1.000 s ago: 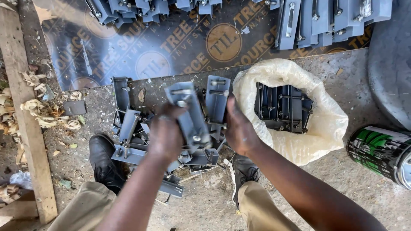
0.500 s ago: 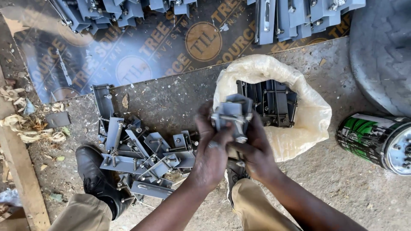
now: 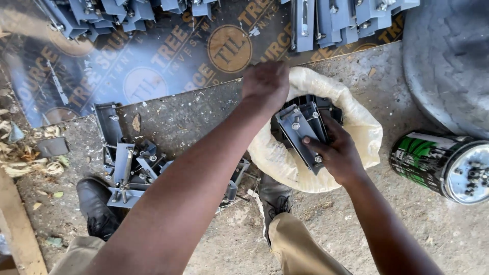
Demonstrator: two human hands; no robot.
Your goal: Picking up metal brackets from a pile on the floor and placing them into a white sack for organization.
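We see two black shoes (image 3: 97, 206) nearest, with a pile of grey brackets (image 3: 130, 168) lying between them. Our right hand (image 3: 338, 153) grips a grey metal bracket (image 3: 301, 133) over the open white sack (image 3: 285, 163). Our left hand (image 3: 266, 84) is closed on the sack's far rim. A green can (image 3: 443, 163) lies to the right.

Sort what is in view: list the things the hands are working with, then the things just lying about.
In hand:
- grey metal bracket, held by the right hand over the sack
- white sack of brackets, its rim held by the left hand
- bracket pile on the floor

Lying about:
- green can on its side
- printed board
- tyre
- wooden plank
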